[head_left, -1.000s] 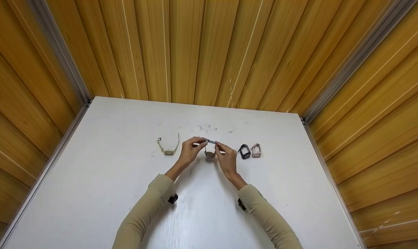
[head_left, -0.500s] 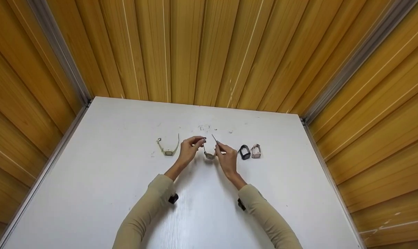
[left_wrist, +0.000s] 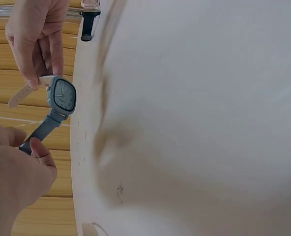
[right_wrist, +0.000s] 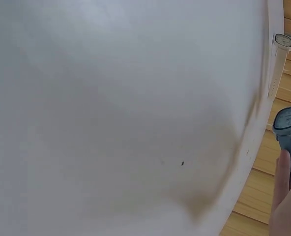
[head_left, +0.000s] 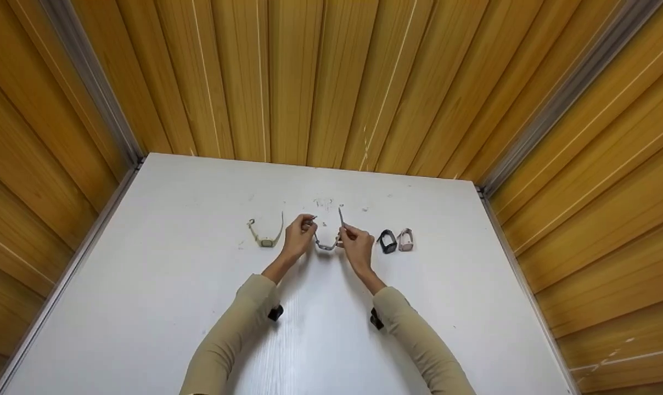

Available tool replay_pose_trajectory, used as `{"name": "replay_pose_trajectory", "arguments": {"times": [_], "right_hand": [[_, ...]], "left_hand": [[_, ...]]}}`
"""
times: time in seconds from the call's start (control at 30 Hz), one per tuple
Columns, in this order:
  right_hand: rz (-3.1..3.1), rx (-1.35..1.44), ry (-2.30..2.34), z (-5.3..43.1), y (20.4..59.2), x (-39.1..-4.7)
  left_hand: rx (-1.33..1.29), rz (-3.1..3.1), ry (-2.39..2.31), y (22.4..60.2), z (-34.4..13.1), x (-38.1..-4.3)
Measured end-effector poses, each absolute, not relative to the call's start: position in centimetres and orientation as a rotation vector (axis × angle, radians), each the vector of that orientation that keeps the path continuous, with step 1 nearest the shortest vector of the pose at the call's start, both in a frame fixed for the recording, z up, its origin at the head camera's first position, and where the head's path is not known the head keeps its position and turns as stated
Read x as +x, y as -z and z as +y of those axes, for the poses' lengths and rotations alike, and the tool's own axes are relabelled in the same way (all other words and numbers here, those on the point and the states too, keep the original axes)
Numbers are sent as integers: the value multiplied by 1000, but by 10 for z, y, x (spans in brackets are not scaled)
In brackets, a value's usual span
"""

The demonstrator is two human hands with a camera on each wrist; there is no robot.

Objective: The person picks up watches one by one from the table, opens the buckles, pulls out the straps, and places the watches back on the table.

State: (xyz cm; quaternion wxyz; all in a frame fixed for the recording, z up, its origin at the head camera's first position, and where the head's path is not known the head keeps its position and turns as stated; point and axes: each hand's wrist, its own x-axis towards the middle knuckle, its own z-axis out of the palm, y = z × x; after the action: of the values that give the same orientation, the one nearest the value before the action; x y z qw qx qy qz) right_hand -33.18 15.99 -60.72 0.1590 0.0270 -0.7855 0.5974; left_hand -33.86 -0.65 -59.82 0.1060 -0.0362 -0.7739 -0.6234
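Observation:
Between the two hands, over the white table, hangs a blue-grey wristwatch with a squarish dial and its strap undone. My left hand pinches the buckle end of the strap between thumb and fingers. On the other side my right hand pinches the longer strap piece close to the case, and its free end sticks up past the fingers. In the left wrist view the watch's dial faces the camera, the inner side of the free strap looking paler. The right wrist view shows the same case beside the right thumb.
A pale cream-green watch lies left of the hands with its strap spread. To the right stand a black watch and a pink watch, their straps looped. Wood-patterned walls enclose the white table.
The strap ends, together between the fingers a second ago, have come apart. The left hand has drawn slightly left, and the watch has shifted left and opened wider.

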Motion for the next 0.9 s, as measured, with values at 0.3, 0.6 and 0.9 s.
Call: {"name": "replay_pose_trajectory", "arguments": {"times": [0.3, 0.6, 0.9], "right_hand": [[-2426, -21, -1629, 142, 613, -351], [-2502, -77, -1455, 133, 616, -359], [-2577, -90, -1378, 123, 624, -367]], "left_hand": [[-62, -2389, 1424, 607, -10, -350], [78, -2461, 1377, 609, -11, -358], [133, -2504, 1288, 619, -12, -361]]}}
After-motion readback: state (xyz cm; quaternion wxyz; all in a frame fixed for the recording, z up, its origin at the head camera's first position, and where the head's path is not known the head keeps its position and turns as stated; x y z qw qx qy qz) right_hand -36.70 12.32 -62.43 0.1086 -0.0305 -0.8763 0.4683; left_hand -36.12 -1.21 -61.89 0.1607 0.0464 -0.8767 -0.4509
